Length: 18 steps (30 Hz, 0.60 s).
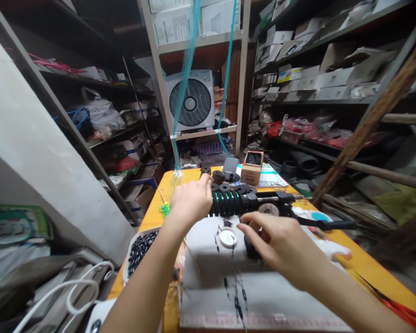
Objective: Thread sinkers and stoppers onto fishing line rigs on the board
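Note:
My left hand [191,200] is closed at the left end of a black ridged roller [227,203] with bright green bands; whatever its fingers hold is hidden. The roller sits on a metal shaft with a black crank handle [336,225] at the right. My right hand [279,233] is in front of the roller, fingers curled and thumb close to the forefinger. Anything in that pinch is too small to make out. Between the hands a small white round dish [228,237] rests on a white board [208,282]. Small black pieces on thin lines [237,303] lie nearer me.
A tray of black pieces [142,247] stands at the left of the yellow table [166,185]. Behind the roller are black discs [224,187], a phone [230,167] and a cardboard box [252,173]. Turquoise strands [187,69] hang before a box fan [190,102]. Red-handled tool [402,312] lies right.

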{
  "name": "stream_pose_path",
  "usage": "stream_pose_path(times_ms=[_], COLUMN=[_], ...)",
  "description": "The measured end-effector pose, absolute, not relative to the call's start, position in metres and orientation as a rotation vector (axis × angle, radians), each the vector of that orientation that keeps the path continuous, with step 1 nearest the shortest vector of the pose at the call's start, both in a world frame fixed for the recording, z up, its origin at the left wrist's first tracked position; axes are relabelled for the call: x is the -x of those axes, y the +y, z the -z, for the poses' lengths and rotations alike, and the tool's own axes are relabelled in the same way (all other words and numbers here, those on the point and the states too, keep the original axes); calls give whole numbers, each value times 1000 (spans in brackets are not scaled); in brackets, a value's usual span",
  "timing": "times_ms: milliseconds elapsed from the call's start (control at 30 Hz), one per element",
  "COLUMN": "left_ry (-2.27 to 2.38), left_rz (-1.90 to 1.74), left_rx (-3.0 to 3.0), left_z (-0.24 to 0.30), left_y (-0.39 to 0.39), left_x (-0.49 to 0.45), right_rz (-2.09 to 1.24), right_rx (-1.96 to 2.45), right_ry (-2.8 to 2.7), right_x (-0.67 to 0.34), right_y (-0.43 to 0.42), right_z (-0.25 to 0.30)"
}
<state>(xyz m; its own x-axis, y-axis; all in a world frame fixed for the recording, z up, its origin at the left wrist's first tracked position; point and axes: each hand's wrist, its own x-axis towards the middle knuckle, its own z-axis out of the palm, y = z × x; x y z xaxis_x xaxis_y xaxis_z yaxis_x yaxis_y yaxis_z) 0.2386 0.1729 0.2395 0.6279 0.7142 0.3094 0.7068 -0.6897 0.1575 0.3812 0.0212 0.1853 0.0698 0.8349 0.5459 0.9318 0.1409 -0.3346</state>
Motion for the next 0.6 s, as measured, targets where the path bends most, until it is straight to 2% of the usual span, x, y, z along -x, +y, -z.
stream_pose_path(times_ms=[167,400,600], left_ry=[1177,1092,996], left_rz=[-468,-284,-126], left_rx=[-2762,-2728,-2745], left_z=[-249,-256,-253], left_y=[188,218,238], left_x=[-247,-261,-275], right_rz=[226,514,601], right_rx=[1700,1578,1520], right_ry=[-1647,-1531,-1743], right_x=[-373,-389,-396], right_y=[21,20,51], right_z=[-162,-190,-207])
